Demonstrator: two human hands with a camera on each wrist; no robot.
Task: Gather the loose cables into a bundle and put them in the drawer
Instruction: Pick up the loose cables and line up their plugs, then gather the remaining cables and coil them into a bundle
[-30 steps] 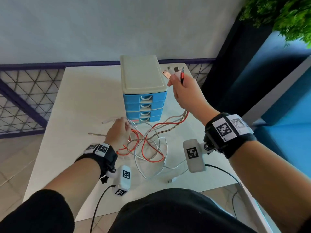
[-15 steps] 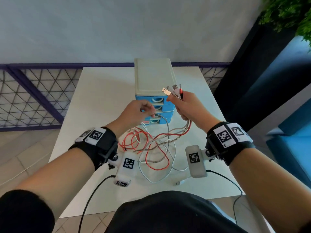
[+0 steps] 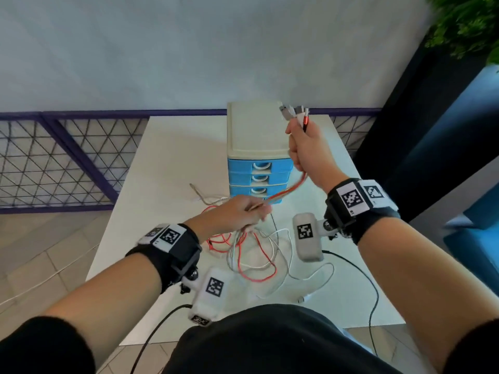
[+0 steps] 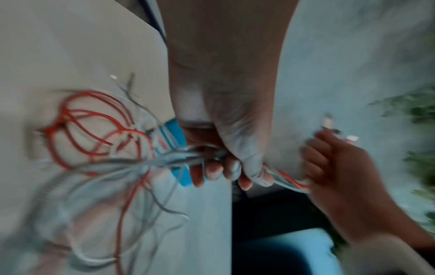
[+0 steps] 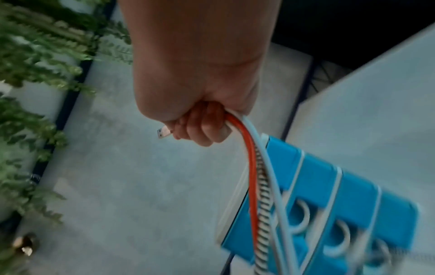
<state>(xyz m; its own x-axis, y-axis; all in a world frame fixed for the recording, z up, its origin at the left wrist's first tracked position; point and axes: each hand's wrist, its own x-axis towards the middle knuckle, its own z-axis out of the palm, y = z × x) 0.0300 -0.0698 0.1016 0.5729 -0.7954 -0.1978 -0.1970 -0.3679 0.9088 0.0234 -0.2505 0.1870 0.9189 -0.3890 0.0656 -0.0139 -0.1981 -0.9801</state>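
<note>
Several cables (image 3: pixel 251 255), red, white and braided, lie tangled on the white table (image 3: pixel 172 163) in front of a small drawer unit (image 3: pixel 258 155) with blue drawers, all closed. My right hand (image 3: pixel 305 149) is raised beside the unit and grips the cables near their plug ends (image 3: pixel 295 114), which stick up above the fist. My left hand (image 3: pixel 243 214) is lower, in front of the drawers, its fingers curled round the same strands (image 4: pixel 188 158) farther down. A taut stretch of cable (image 5: pixel 253 176) runs between the two hands. The rest hangs and lies in loops.
A white plug end (image 3: pixel 305 298) lies near the table's front edge. A loose braided end (image 3: pixel 197 191) rests left of the drawer unit. A purple mesh railing (image 3: pixel 54 157) runs behind and to the left. Blue seating (image 3: pixel 475 238) and a plant (image 3: pixel 464 25) stand at the right.
My right hand has lifted the plug ends higher, up beside the unit's top. My left hand has slid down the strands away from it, pulling the stretch between the hands taut.
</note>
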